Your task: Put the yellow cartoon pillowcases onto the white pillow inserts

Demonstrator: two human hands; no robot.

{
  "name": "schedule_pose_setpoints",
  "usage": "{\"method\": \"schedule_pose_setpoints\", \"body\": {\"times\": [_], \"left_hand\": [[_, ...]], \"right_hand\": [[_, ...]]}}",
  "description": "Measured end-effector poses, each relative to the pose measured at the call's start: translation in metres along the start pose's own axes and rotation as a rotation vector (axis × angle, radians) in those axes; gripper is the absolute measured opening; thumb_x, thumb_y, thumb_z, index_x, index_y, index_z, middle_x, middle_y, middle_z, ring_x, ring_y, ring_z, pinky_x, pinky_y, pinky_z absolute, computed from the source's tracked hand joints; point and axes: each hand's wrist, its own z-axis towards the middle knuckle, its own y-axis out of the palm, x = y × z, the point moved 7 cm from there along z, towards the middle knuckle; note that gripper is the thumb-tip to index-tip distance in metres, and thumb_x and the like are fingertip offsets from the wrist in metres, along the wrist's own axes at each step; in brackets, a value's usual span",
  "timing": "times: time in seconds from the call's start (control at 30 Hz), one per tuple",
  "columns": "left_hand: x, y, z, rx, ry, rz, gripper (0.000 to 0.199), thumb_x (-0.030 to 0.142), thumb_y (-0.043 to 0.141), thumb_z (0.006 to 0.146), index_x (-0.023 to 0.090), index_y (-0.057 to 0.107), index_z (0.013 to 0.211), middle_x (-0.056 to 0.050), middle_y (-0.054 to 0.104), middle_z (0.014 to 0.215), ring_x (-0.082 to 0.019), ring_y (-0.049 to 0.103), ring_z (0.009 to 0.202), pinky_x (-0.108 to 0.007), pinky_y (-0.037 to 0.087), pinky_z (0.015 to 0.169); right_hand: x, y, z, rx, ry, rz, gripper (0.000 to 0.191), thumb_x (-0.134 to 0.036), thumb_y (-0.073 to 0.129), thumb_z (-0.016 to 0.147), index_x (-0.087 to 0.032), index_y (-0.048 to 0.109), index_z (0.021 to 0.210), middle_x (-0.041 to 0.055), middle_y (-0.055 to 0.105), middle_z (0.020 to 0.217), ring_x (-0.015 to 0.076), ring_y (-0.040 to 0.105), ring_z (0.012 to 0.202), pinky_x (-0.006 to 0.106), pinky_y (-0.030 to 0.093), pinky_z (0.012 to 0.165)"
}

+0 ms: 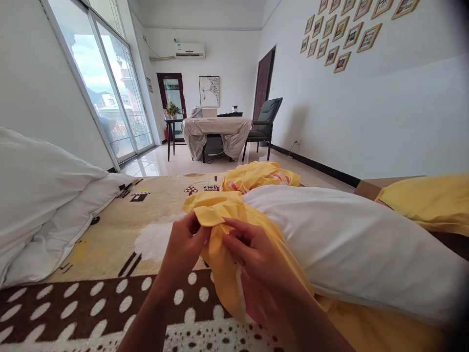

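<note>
A yellow pillowcase (216,264) with pink patches lies bunched against a white pillow (340,234). My left hand (185,239) pinches a folded corner of its cloth between thumb and fingers. Close by on the right, my right hand (249,247) also has its fingers closed on the yellow cloth, the index finger along the fold's edge. More of the fabric hangs down between my hands and runs beneath the pillow. Part of the pillowcase is hidden behind my right hand and forearm.
Under everything is a patterned beige and brown blanket (120,234). White bedding (47,195) is heaped at the left. Another bunched yellow cloth (260,176) lies ahead, and yellow fabric (432,203) sits at right. Beyond stand a covered table (220,126) and a dark chair (266,120).
</note>
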Motion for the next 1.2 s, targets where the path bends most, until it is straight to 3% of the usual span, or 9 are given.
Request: {"method": "schedule_pose_setpoints", "body": {"times": [0.17,0.33,0.47,0.63,0.87,1.0,1.1,1.2], "left_hand": [[-0.021,-0.010,0.014,0.070,-0.117,-0.371,0.028,0.035,0.074,0.062,0.012,0.068,0.076,0.001,0.058,0.057,-0.010,0.049,0.051,-0.019,0.038,0.047],[-0.031,-0.020,0.026,0.156,-0.149,-0.512,0.036,0.032,0.080,0.052,0.012,0.067,0.079,-0.001,0.064,0.061,-0.016,0.060,0.058,-0.025,0.047,0.056],[-0.036,-0.022,0.029,0.192,-0.176,-0.549,0.037,0.031,0.081,0.050,0.012,0.066,0.079,-0.002,0.065,0.060,-0.017,0.062,0.059,-0.026,0.049,0.056],[-0.037,-0.030,0.029,0.206,-0.173,-0.584,0.030,0.027,0.080,0.053,0.011,0.066,0.075,-0.004,0.066,0.064,-0.016,0.061,0.061,-0.024,0.048,0.056],[-0.036,-0.038,0.033,0.160,-0.181,-0.608,0.023,0.024,0.079,0.054,0.012,0.061,0.060,0.002,0.054,0.050,-0.007,0.047,0.046,-0.018,0.039,0.044],[-0.030,-0.032,0.028,0.086,-0.165,-0.541,0.029,0.030,0.082,0.051,0.012,0.066,0.067,0.000,0.057,0.056,-0.008,0.049,0.051,-0.019,0.040,0.048],[-0.017,-0.025,0.015,-0.039,-0.107,-0.329,0.027,0.033,0.079,0.059,0.012,0.067,0.070,0.000,0.056,0.057,-0.009,0.047,0.054,-0.019,0.037,0.049],[0.002,-0.008,-0.002,-0.217,-0.035,-0.115,0.019,0.030,0.075,0.066,0.014,0.065,0.069,0.001,0.053,0.058,-0.010,0.046,0.057,-0.020,0.037,0.051]], "right_hand": [[-0.001,-0.006,0.003,0.105,-0.057,-0.342,0.029,-0.037,0.056,0.085,-0.021,0.057,0.109,-0.0059,0.044,0.060,0.0089,0.040,0.055,0.022,0.031,0.052],[0.015,-0.002,0.010,0.039,-0.045,-0.688,0.017,-0.035,0.049,0.088,-0.020,0.056,0.089,-0.0011,0.058,0.065,0.0120,0.048,0.059,0.025,0.029,0.055],[0.019,-0.002,0.012,0.038,-0.062,-0.750,0.018,-0.032,0.047,0.089,-0.020,0.050,0.076,0.0000,0.059,0.068,0.0120,0.048,0.060,0.025,0.027,0.056],[0.004,-0.008,0.010,0.072,-0.063,-0.722,0.026,-0.034,0.046,0.090,-0.020,0.045,0.067,-0.0013,0.055,0.061,0.0116,0.044,0.055,0.025,0.025,0.055],[-0.009,-0.024,0.001,0.066,-0.072,-0.741,0.029,-0.037,0.048,0.089,-0.020,0.047,0.066,-0.0016,0.055,0.061,0.0111,0.042,0.055,0.025,0.025,0.053],[-0.004,-0.030,-0.003,-0.021,-0.040,-0.900,0.027,-0.031,0.052,0.086,-0.020,0.049,0.061,-0.0002,0.053,0.058,0.0111,0.040,0.053,0.027,0.022,0.053],[-0.009,-0.034,-0.007,-0.045,-0.019,-0.879,0.020,-0.031,0.053,0.085,-0.020,0.057,0.068,0.0000,0.056,0.060,0.0116,0.044,0.055,0.026,0.026,0.054],[-0.025,-0.034,-0.011,0.038,-0.064,-0.667,0.018,-0.036,0.051,0.087,-0.021,0.062,0.086,-0.0009,0.058,0.065,0.0121,0.048,0.059,0.025,0.032,0.056]]}}
